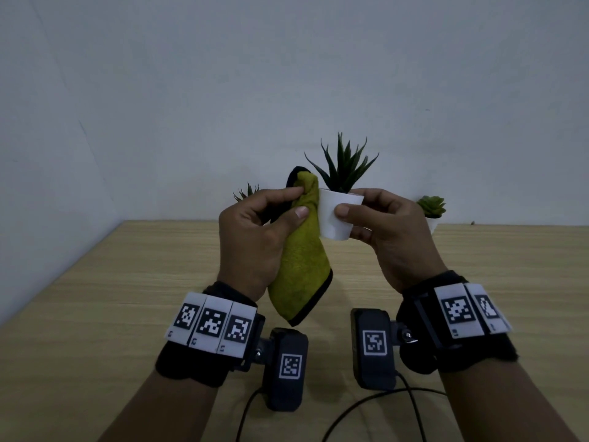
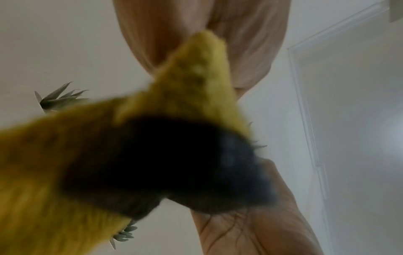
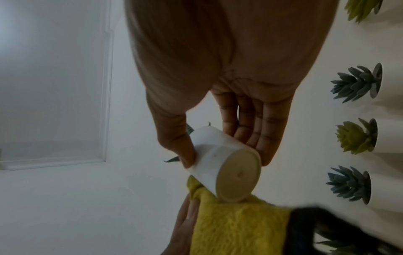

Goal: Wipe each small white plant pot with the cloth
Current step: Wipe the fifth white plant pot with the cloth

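**Pot held off the counter, cloth laid against its side**

A wooden counter (image 1: pixel 134 282) is seen below both hands, backed by a pale wall. Beyond the fingers, near the wall, other potted plants are lined up: two are partly hidden behind the hands in the head view, a spiky one (image 1: pixel 247 191) past the left hand and a light green rosette (image 1: pixel 432 206) past the right. In the right wrist view four more are counted clearly in a row (image 3: pixel 354 136), with parts of others cut off at the edges. Two dark wrist cameras and their cables are seen beneath the forearms.

The right hand (image 1: pixel 393 231) is curled round one small white pot (image 1: pixel 334 218), thumb on the near side, fingers (image 3: pixel 257 131) nearly straight along the far side; the pot is lifted clear of the counter and holds a dark spiky plant. One yellow-green cloth (image 1: pixel 299 266) with a black edge is pinched by the left hand (image 1: pixel 255 237) between thumb and forefinger, bunched at the top, its lower corner hanging free. The cloth touches the pot's left wall, between the two hands.
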The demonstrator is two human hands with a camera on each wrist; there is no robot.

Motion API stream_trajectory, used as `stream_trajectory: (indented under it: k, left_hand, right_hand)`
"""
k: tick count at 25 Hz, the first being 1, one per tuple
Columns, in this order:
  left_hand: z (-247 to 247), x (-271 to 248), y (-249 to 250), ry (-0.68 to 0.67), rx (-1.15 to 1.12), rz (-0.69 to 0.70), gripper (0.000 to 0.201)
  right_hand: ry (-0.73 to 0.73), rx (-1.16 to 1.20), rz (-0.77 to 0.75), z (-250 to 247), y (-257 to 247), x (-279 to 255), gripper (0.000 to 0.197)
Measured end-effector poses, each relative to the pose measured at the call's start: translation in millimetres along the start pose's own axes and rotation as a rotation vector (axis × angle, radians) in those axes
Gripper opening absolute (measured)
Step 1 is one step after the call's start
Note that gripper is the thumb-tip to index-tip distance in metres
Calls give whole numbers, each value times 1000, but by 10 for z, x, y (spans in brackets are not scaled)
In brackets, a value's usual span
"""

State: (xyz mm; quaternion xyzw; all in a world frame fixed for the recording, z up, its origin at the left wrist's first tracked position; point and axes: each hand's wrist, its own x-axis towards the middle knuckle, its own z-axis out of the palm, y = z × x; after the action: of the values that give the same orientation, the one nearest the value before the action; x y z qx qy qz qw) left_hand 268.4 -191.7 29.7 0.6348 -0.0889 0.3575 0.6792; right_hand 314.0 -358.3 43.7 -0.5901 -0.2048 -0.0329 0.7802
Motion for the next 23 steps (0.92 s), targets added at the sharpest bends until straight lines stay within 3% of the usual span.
stream_trajectory:
  k: [2,7,9,13,19,23]
  left_hand:
    - [8,-1,-10,31,3,14,27]
    - [48,-7,-11,86,76,38,22]
    - [40,-17,10,14,11,-11,23]
    - [19,-28,25,-222,-30,-73,55]
    - [-39,38,12,-47,94,-35,54]
    - [-44,51,44,-15,97,-25,40]
  right_hand:
    - [-20,-8,1,-8,3,7,35]
    - [-52,-44,0,49,64,-4,36]
    - [1,-60,-28,37,63,6,45]
    - [70,-37,-61,5,15,1,51]
    - [-30,-26,-57,15,2,0,20]
    - [-131,-48,-38,25,4,-28,38]
